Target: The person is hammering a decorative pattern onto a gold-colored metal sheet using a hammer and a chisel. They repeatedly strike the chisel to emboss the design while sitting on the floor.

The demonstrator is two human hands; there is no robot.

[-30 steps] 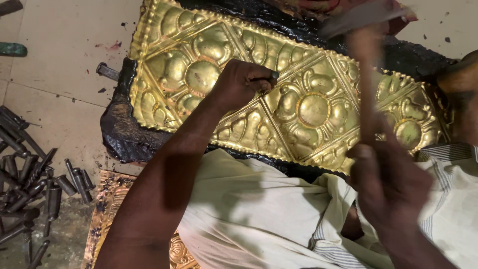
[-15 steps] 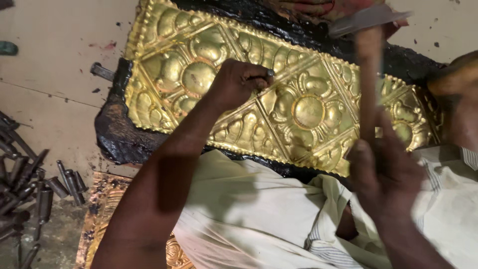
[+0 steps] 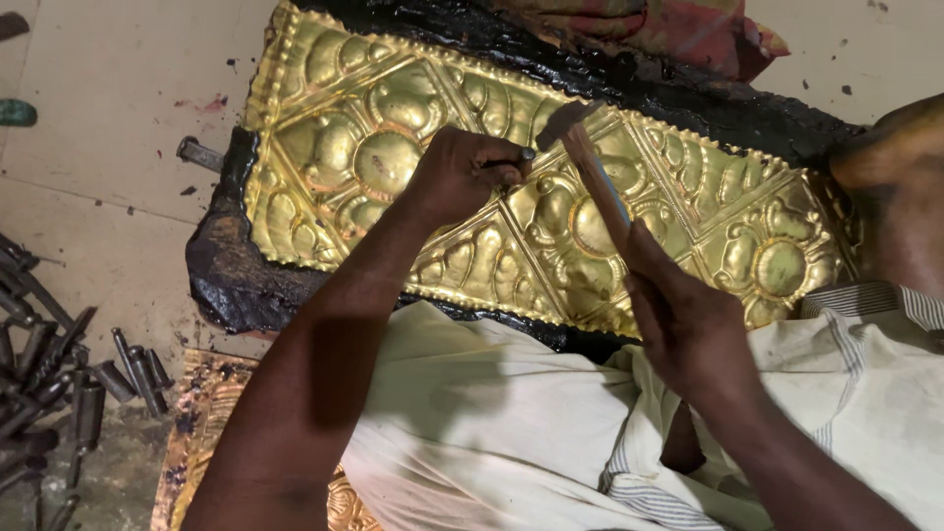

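Now hammer point(image 3: 588, 162) against punch point(image 3: 509, 162).

Metalworking workshop: embossed brass sheet point(image 3: 551, 197) on black pitch point(image 3: 236, 285), scattered punches point(image 3: 59, 364).

Pale stone floor point(image 3: 118, 197) beneath me, stained and speckled; dark metal punches point(image 3: 59, 374) heaped at its left edge.

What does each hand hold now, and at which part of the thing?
The left hand holds a thin punch by its shaft. The right hand holds a hammer by the lower end of its handle.
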